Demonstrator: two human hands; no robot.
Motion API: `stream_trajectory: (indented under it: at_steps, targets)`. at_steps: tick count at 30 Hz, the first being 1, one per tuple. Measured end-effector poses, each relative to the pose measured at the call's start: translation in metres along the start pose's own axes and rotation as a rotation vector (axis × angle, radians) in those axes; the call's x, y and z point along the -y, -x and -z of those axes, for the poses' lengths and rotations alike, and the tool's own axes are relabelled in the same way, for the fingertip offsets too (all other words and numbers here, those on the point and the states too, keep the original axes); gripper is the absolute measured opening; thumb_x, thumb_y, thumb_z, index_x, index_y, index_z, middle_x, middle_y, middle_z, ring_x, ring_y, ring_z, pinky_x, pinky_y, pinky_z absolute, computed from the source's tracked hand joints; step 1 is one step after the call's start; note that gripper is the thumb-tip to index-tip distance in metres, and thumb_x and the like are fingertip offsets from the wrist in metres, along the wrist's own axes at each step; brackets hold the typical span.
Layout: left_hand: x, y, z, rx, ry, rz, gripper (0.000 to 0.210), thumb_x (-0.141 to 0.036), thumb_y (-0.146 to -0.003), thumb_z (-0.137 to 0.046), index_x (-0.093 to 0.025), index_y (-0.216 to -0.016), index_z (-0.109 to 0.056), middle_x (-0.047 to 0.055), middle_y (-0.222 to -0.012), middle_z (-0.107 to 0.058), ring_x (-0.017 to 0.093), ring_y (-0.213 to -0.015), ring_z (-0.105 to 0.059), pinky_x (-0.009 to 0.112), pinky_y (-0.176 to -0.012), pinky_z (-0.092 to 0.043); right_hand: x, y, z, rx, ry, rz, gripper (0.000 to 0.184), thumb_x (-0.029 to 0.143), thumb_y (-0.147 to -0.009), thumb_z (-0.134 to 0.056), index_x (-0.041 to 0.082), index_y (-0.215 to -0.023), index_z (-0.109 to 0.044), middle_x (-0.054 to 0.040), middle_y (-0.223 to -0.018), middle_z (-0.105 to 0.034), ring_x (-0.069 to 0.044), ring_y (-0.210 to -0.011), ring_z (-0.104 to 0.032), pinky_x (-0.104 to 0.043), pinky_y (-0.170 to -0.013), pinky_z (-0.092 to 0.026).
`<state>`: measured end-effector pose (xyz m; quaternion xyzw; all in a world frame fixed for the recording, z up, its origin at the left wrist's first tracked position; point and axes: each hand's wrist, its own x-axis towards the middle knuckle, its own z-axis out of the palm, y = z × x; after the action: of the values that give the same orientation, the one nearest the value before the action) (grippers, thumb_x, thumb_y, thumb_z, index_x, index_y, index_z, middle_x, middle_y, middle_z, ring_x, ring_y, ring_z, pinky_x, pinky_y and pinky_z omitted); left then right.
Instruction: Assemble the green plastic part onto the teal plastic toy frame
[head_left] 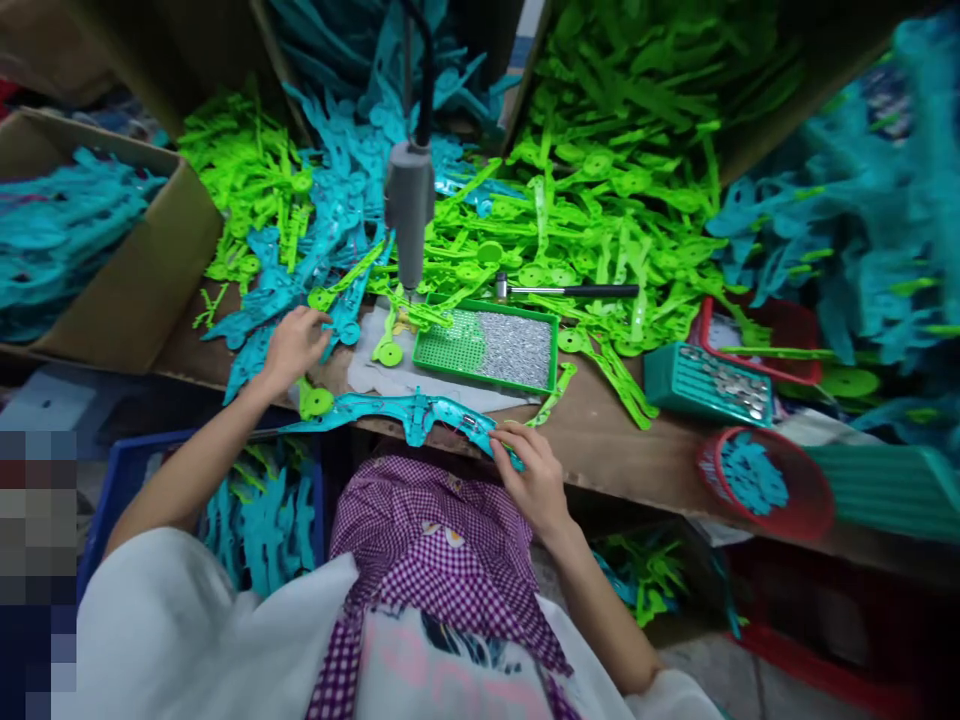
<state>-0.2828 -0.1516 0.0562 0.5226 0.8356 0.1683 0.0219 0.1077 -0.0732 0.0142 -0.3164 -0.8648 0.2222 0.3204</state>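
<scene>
Right hand (534, 478) pinches the end of a long teal part (420, 412) lying along the table (600, 430) front edge. Left hand (294, 342), fingers loosely curled, rests on loose teal pieces (262, 300). Risk: the part overhangs and could slip off. The screw tray (487, 348), hanging driver (409, 210) and green heaps (600, 200) crowd the workspace.

The person wears a white short-sleeved shirt (172, 640) with pink lettering at the lower centre of the frame, under a purple-and-white checked apron (427, 550); both forearms are bare.
</scene>
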Motion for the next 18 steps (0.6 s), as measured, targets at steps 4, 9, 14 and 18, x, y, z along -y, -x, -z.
stream_trajectory:
  at_steps: [4,9,14,18]
  targets:
    - [0.072,-0.006,0.019,-0.139,-0.037,0.308,0.03,-0.025,-0.082,-0.052,-0.016,-0.109,-0.061,0.011,-0.111,-0.065,0.025,-0.099,-0.061,0.036,-0.094,-0.044,0.0,0.005,-0.007,0.013,0.002,0.005,0.017,0.03,-0.092,-0.056,0.022,-0.095,-0.071,-0.0073,-0.096,-0.072,-0.02,-0.09,-0.068,-0.035,-0.082,-0.054]
    - [0.117,-0.004,0.024,-0.085,-0.039,0.48,0.043,-0.032,-0.081,-0.058,-0.015,-0.121,-0.058,0.015,-0.121,-0.062,0.03,-0.114,-0.056,0.043,-0.099,-0.042,-0.004,0.011,-0.005,0.017,0.008,0.01,0.016,0.029,-0.092,-0.056,0.022,-0.096,-0.07,-0.0073,-0.096,-0.072,-0.019,-0.088,-0.069,-0.034,-0.079,-0.056]
    - [0.112,-0.005,0.018,-0.042,-0.046,0.504,0.042,-0.046,-0.084,-0.056,-0.017,-0.114,-0.063,0.018,-0.117,-0.062,0.038,-0.118,-0.05,0.054,-0.097,-0.038,-0.003,0.01,-0.004,0.008,0.053,0.01,0.016,0.029,-0.092,-0.056,0.021,-0.095,-0.069,-0.0069,-0.095,-0.071,-0.019,-0.087,-0.069,-0.033,-0.078,-0.055]
    - [0.12,-0.036,0.027,-0.163,-0.066,0.516,0.034,-0.043,-0.09,-0.046,-0.017,-0.094,-0.067,0.014,-0.109,-0.066,0.032,-0.112,-0.054,0.044,-0.095,-0.041,-0.001,0.006,-0.007,-0.009,0.08,0.019,0.017,0.032,-0.093,-0.055,0.022,-0.094,-0.069,-0.0073,-0.094,-0.072,-0.019,-0.087,-0.069,-0.033,-0.077,-0.055]
